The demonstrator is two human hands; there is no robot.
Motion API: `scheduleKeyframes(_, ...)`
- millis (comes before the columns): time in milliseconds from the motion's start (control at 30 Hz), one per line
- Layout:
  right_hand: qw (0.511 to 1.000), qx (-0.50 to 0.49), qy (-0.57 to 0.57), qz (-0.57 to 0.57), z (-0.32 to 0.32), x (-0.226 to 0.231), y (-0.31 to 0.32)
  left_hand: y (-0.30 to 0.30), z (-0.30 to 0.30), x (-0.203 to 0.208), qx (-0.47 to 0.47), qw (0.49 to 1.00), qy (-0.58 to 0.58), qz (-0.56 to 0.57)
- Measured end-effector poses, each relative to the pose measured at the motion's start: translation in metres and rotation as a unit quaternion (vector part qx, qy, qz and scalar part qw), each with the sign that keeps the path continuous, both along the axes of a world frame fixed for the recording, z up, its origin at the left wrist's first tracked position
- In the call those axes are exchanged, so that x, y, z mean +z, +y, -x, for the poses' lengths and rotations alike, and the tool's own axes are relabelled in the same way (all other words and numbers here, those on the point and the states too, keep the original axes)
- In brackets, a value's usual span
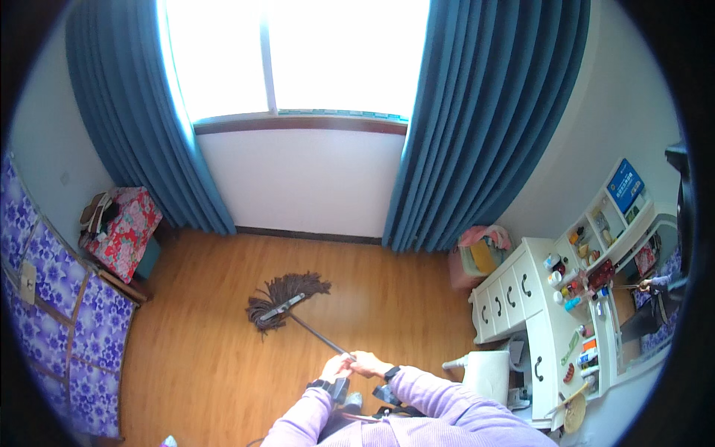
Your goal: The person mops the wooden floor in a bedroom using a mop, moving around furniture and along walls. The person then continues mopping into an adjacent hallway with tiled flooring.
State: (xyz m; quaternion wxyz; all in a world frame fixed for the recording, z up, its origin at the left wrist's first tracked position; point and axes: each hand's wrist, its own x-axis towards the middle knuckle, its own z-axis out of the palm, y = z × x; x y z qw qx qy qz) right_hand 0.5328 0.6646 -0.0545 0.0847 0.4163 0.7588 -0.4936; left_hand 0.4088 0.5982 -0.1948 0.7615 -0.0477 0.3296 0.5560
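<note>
A mop with a brown-grey string head [294, 287] lies spread on the wooden floor [201, 335], ahead of me and slightly left. Its thin handle [316, 330] slants back toward my body. My left hand [337, 368] is closed round the handle near my waist. Just beside it, my right hand [368, 363] grips the same handle, a little farther forward. Both wrists carry dark bands, and the sleeves are lilac. The handle's rear end is hidden behind my hands and body.
To the right stand a white dressing table [547, 328] with bottles and a mirror, and a white stool [486, 376]. A pink bin [465, 268] sits by the blue curtain [477, 134]. On the left are a purple floral panel [89, 328] and a red floral cloth [130, 231] over a box.
</note>
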Motion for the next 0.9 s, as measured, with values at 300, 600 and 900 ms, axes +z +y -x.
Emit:
scheduleKeyframes(300,0.963,-0.164,-0.195,0.085,-0.197,-0.006,-0.037,-0.001,-0.16,-0.005,-0.221,0.965,-0.062,0.127)
scheduleKeyframes(600,0.932,-0.298,-0.189,0.081,-0.364,0.059,-0.188,-0.061,-0.312,0.014,-0.471,0.829,-0.158,0.258)
scheduleKeyframes(900,0.889,-0.445,-0.077,0.078,-0.359,0.049,-0.213,-0.055,-0.329,0.036,-0.496,0.809,-0.18,0.258)
